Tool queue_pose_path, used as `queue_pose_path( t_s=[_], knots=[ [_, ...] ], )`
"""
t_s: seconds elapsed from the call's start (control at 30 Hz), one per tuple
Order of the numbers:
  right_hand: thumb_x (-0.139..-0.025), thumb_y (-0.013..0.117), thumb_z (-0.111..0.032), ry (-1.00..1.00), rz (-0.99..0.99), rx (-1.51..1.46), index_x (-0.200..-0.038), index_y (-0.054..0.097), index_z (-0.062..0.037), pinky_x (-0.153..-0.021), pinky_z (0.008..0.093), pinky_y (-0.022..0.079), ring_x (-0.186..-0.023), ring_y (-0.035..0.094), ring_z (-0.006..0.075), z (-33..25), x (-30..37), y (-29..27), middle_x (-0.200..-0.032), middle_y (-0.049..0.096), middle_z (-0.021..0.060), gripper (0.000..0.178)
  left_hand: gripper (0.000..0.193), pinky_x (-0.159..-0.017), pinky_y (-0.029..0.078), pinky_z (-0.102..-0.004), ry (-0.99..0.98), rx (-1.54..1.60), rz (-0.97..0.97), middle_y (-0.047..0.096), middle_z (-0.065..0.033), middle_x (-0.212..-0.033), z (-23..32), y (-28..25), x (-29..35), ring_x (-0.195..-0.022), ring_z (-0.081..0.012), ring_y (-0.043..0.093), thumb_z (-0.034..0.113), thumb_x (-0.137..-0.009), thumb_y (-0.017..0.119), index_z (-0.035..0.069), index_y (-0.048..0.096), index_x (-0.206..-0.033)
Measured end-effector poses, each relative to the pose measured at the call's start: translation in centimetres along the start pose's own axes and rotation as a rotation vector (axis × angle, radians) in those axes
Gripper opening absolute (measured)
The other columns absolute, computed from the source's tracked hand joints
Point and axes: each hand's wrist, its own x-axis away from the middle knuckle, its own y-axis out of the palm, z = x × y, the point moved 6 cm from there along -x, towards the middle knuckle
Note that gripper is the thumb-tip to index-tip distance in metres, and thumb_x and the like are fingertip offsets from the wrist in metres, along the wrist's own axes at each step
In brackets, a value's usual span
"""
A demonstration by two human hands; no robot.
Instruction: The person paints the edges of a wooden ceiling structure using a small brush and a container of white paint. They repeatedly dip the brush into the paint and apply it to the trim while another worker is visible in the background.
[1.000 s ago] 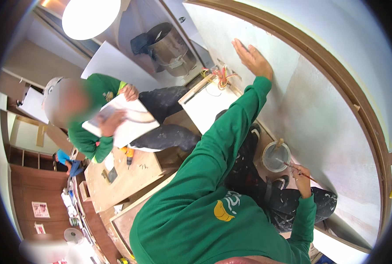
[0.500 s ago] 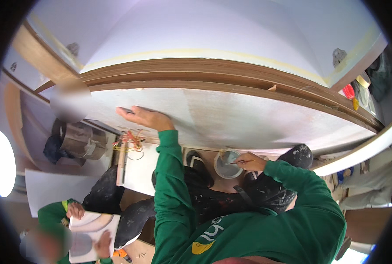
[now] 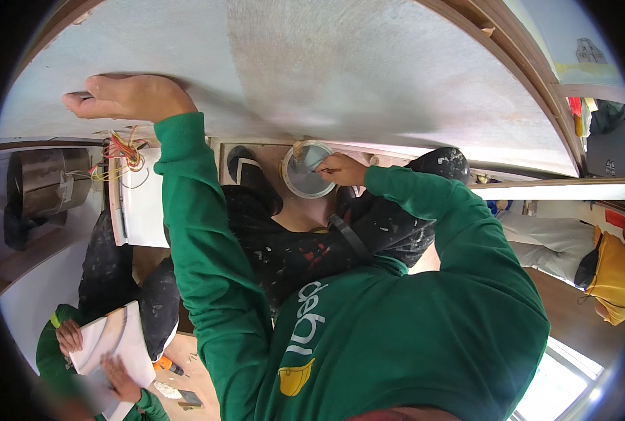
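Observation:
My left hand (image 3: 131, 98) rests against the large whitish panel (image 3: 340, 70), its fingers stretched out to the left. My right hand (image 3: 342, 170) is closed on a thin tool, reaching over the rim of a round bucket (image 3: 284, 175) between my legs. The tool's tip points into the bucket; its kind is too small to make out. Pale greyish stuff (image 3: 309, 184) shows inside the bucket. Part of the panel is tinted darker than the area on its left.
Coloured wires (image 3: 124, 151) stick out below the panel at left, beside a white box-like surface (image 3: 144, 203). A co-worker (image 3: 144, 295) at lower left handles a pale printed sheet (image 3: 116, 337); an orange power tool (image 3: 165, 364) lies nearby. Another person in yellow (image 3: 613, 274) is at right.
The view has tilted down and shifted, so the panel fills more of the top. My left hand stays at the panel and my right hand at the bucket. The co-worker's sheet is angled differently.

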Motion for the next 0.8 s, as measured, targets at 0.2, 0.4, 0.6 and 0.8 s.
queue_pose_path(
  t_s=[0.2,0.4,0.6,0.8],
  knots=[
    [-0.092,0.062,-0.023,-0.062,0.103,0.077,-0.098,0.073,-0.0037,-0.080,0.0509,0.052,-0.087,0.067,0.0398,0.0,-2.0,3.0,-0.093,0.070,0.0201,0.024,0.063,-0.118,0.031,-0.0473,0.041,0.013,0.007,0.030,-0.0281,-0.158,-0.3,-0.1,0.1,-0.141,-0.0362,0.038,0.033,-0.110,0.034,-0.006,0.025,-0.158],
    [-0.093,0.062,-0.019,0.032,-0.088,0.150,-0.109,0.076,-0.0012,-0.078,0.0489,0.055,-0.084,0.070,0.0403,0.7,-3.6,4.5,-0.093,0.072,0.0249,0.028,0.062,-0.118,0.031,-0.0469,0.070,-0.071,0.000,0.031,-0.0283,-0.156,-0.6,-0.4,-0.2,-0.140,-0.0361,0.038,0.033,-0.110,0.033,-0.006,0.025,-0.157],
    [-0.094,0.068,-0.017,0.000,-0.003,-0.074,-0.112,0.077,-0.0012,-0.074,0.0396,0.056,-0.080,0.071,0.0269,-1.9,-0.6,0.0,-0.089,0.073,0.0197,0.026,0.066,-0.125,0.023,-0.0454,0.088,-0.055,-0.025,0.022,-0.0287,-0.163,-0.5,-0.1,0.1,-0.151,-0.0381,0.025,0.035,-0.110,0.032,-0.009,0.021,-0.158],
    [-0.100,0.069,-0.018,0.296,0.058,-0.355,-0.110,0.080,-0.0039,-0.068,0.0283,0.053,-0.079,0.065,0.0092,-1.8,4.9,-6.1,-0.088,0.075,0.0030,0.021,0.064,-0.118,0.034,-0.0467,0.055,-0.007,-0.021,0.026,-0.0277,-0.159,-0.7,-0.4,0.0,-0.142,-0.0379,0.036,0.033,-0.109,0.033,-0.006,0.021,-0.159]
  ],
)
